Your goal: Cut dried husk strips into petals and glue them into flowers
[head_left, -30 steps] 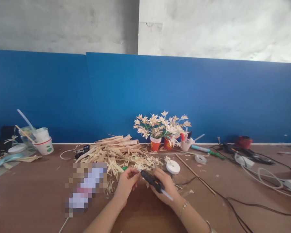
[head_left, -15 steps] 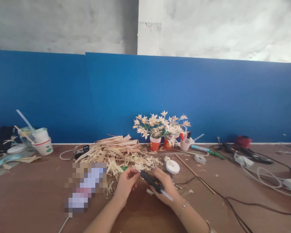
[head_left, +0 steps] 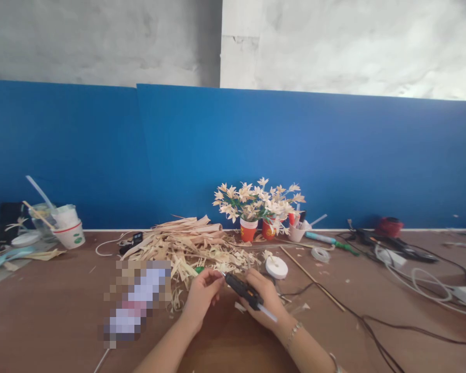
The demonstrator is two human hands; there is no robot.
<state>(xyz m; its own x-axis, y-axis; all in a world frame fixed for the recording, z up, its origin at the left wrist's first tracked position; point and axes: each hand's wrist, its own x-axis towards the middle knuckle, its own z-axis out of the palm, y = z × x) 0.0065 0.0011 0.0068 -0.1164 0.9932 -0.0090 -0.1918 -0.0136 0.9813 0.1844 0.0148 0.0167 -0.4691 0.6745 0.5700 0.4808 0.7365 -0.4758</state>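
My right hand (head_left: 264, 296) is wrapped round a black hot glue gun (head_left: 243, 290), with a translucent glue stick (head_left: 267, 312) poking out of its back end. The gun's nozzle points left, right at the fingertips of my left hand (head_left: 204, 296). Those fingers are pinched together on something too small to make out. A bit of green (head_left: 199, 270) shows just behind them. Beyond both hands spreads a heap of pale dried husk strips (head_left: 186, 243). A round white lid (head_left: 276, 268) with a pale piece on it lies past my right hand.
Pale husk flowers (head_left: 258, 199) stand in red paper cups (head_left: 248, 231) by the blue partition (head_left: 233, 140). A thin wooden stick (head_left: 314, 280), a tape roll (head_left: 320, 254) and black cables (head_left: 376, 331) lie to the right. A white cup (head_left: 70, 236) stands at far left.
Hardly anything differs. Both hands and the glue gun stay in place, with only a slight shift at the left fingertips by the nozzle.
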